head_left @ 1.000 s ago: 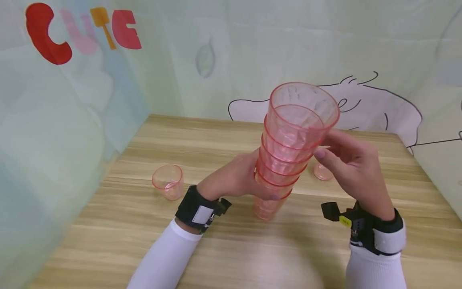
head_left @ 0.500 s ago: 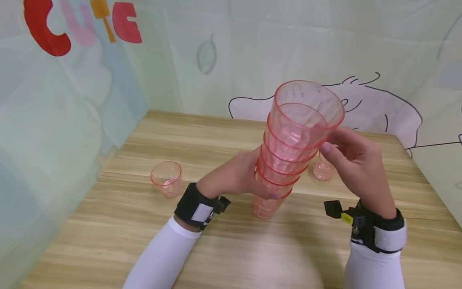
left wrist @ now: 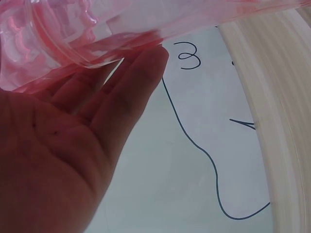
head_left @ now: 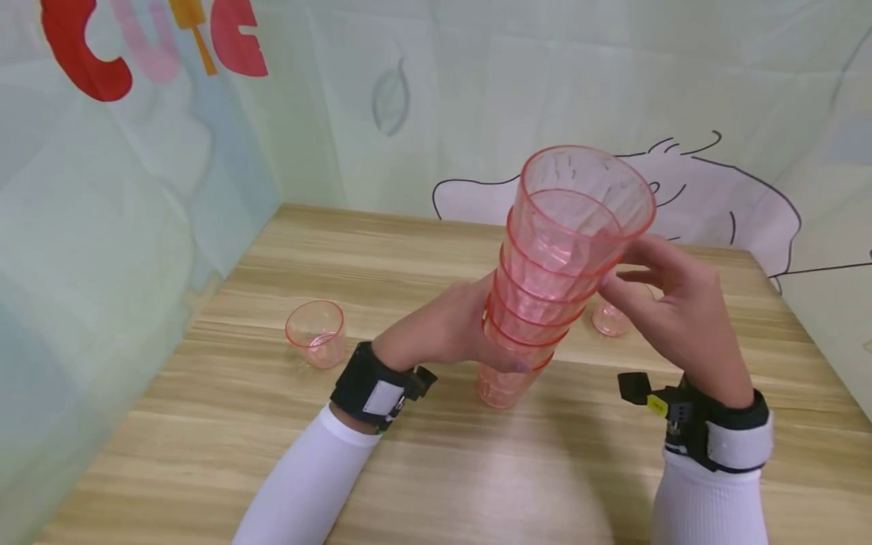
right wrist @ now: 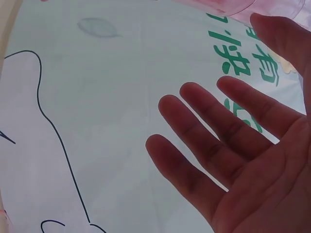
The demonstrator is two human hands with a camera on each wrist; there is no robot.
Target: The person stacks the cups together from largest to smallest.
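Note:
A tall stack of clear pink plastic cups leans to the right above the table, its wide mouth uppermost. My left hand grips it around the lower middle. In the left wrist view, the fingers of the left hand lie along the pink cup walls. Close against the right side of the top cup is my right hand, with fingertips partly hidden behind it. The right wrist view shows the right hand with spread, nearly straight fingers and the thumb near a cup.
A single pink cup stands on the wooden table at the left. Another pink cup stands behind the right hand, partly covered by it. Printed cloth hangs along the back and left sides.
The stack has shifted slightly up and right in the head view, with the right hand staying beside its top cup. The left hand keeps its grip. The view has tilted slightly down.

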